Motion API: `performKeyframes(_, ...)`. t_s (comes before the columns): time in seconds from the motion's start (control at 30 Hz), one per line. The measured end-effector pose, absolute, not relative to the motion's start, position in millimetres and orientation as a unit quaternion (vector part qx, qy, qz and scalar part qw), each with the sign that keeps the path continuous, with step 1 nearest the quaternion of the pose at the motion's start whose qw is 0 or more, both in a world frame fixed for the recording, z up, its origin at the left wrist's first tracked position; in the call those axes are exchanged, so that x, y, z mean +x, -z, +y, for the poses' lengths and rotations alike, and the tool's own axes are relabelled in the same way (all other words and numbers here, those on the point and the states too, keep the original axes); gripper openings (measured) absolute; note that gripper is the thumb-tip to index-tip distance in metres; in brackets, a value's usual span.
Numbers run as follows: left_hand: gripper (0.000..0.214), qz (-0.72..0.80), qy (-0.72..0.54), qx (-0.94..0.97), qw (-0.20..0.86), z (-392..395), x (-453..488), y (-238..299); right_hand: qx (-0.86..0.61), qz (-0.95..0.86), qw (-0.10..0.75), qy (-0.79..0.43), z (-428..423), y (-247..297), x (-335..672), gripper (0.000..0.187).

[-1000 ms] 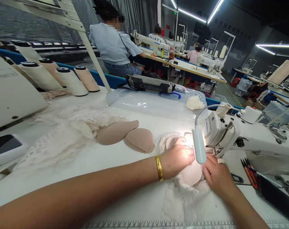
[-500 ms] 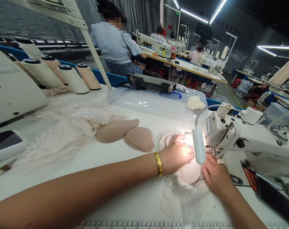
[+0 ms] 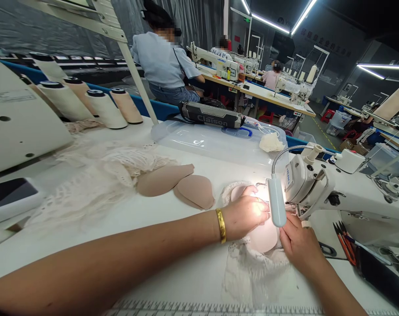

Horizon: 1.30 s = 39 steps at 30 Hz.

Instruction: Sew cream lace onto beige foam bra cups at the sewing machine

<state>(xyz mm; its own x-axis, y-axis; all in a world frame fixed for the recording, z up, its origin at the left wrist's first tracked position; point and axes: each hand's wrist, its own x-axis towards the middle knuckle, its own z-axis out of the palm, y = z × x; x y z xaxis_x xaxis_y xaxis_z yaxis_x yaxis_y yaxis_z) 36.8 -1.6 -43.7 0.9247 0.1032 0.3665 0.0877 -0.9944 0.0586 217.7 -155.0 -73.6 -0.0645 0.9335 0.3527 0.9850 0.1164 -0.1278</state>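
Note:
Under the sewing machine's (image 3: 360, 188) head lies a white lace garment (image 3: 252, 274) with a pale pink bra cup (image 3: 264, 240) on it. My left hand (image 3: 247, 217), a gold bracelet at its wrist, presses on the cup and lace with curled fingers closed on the work. On the other side, my right hand (image 3: 300, 240) pinches the garment's edge close to the needle area. A small lit lamp (image 3: 277, 204) on a bent neck hangs in front and hides the needle and some fingertips.
Loose beige bra cups (image 3: 196, 192) and a heap of white lace (image 3: 97, 175) lie left. Behind are a clear plastic box lid (image 3: 193, 142), a black speaker (image 3: 212, 115) and thread cones (image 3: 107, 109). Orange-handled snips (image 3: 346, 245) and a phone (image 3: 380, 276) lie right. Co-workers sit farther back.
The view has shifted slightly, so everything appears a few pixels to the right. Both hands keep nearly the same hold on the garment.

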Motion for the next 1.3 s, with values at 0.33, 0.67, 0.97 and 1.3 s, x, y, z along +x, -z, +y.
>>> performKeyframes(0.33, 0.018, 0.014, -0.192, 0.981, 0.030, 1.9, 36.3, 44.5, -0.654, -0.728, 0.190, 0.083, -153.9, 76.7, 220.4, 0.040)
performKeyframes(0.67, 0.015, 0.025, -0.180, 0.983, 0.041, 1.9, 37.1, 41.8, -0.646, -0.730, 0.205, 0.091, -152.4, 75.3, 220.4, 0.039)
performKeyframes(0.97, 0.010, 0.032, -0.193, 0.980, 0.023, 2.8, 36.0, 46.0, -0.638, -0.734, 0.217, 0.087, -151.3, 75.2, 221.3, 0.036)
performKeyframes(1.3, 0.014, 0.069, -0.138, 0.988, 0.010, -10.1, 15.6, 34.4, -0.623, -0.740, 0.246, 0.058, -165.1, 59.4, 212.7, 0.029)
